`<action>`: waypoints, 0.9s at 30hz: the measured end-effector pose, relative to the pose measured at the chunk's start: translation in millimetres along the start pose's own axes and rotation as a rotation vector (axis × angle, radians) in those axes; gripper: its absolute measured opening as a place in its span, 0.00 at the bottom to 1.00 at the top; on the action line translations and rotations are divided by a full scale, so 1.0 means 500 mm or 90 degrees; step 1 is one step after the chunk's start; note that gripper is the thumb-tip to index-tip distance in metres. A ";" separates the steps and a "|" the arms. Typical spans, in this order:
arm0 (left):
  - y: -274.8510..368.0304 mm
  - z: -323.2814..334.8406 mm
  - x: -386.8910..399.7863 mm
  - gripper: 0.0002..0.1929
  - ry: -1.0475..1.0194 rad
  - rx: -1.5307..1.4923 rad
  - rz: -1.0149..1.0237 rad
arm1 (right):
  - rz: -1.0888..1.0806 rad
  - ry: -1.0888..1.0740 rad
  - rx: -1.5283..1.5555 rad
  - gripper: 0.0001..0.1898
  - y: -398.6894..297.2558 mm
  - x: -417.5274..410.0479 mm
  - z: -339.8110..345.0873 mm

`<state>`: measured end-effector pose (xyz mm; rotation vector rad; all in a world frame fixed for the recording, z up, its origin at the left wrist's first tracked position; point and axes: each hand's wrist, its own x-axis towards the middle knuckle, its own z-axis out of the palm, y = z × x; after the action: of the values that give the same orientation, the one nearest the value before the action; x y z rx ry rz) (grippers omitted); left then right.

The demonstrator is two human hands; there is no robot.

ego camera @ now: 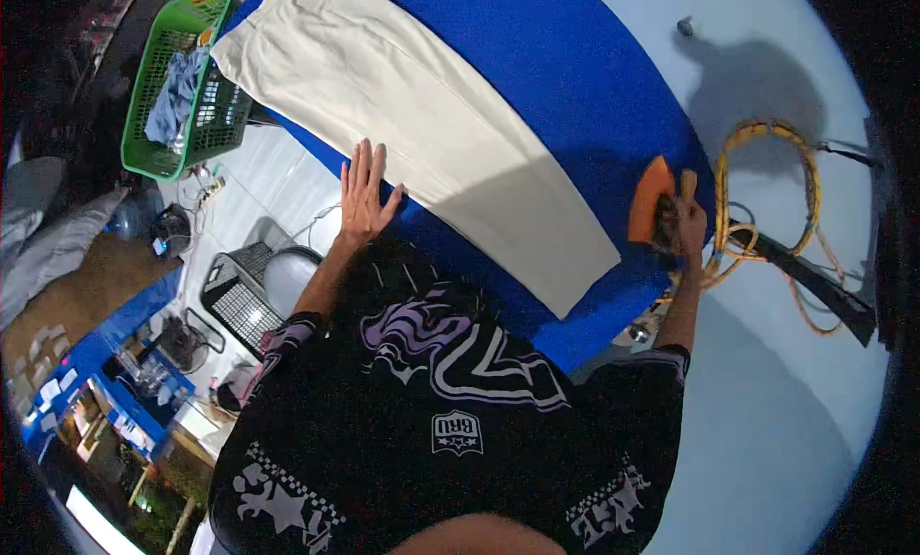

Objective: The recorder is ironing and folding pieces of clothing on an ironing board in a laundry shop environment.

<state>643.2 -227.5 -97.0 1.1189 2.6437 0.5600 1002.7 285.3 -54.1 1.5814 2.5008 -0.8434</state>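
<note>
Cream-coloured trousers [431,131] lie folded lengthwise on a blue cloth-covered ironing surface [575,59], the waist at the upper left and the hem at the lower right. My left hand [367,195] rests with fingers spread at the near edge of the trousers, holding nothing. Over at the right end of the blue surface, my right hand [686,221] is closed on the handle of an iron with an orange body [650,199]. The iron is to the right of the trouser hem, apart from it. My fingers hide part of the handle.
A green plastic basket [183,141] holding crumpled cloth stands at the upper left. Yellow-orange cable [812,174] hangs in loops by the pale wall at the right. A dark crate [241,296], a fan [180,339] and loose wires are on the left side below.
</note>
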 end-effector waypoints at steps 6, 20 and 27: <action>-0.012 0.003 -0.017 0.37 0.015 0.026 0.001 | -0.072 0.113 0.110 0.19 -0.142 -0.038 0.021; -0.033 -0.004 -0.008 0.31 -0.042 -0.005 0.098 | -0.247 -0.097 -0.149 0.23 -0.149 -0.320 0.205; -0.050 -0.007 -0.017 0.32 -0.012 0.012 0.095 | -0.193 -0.133 -0.108 0.26 -0.172 -0.299 0.203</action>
<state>632.0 -250.6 -103.8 1.3286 2.5695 0.5503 976.5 86.9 -54.9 1.0240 2.6112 -0.7557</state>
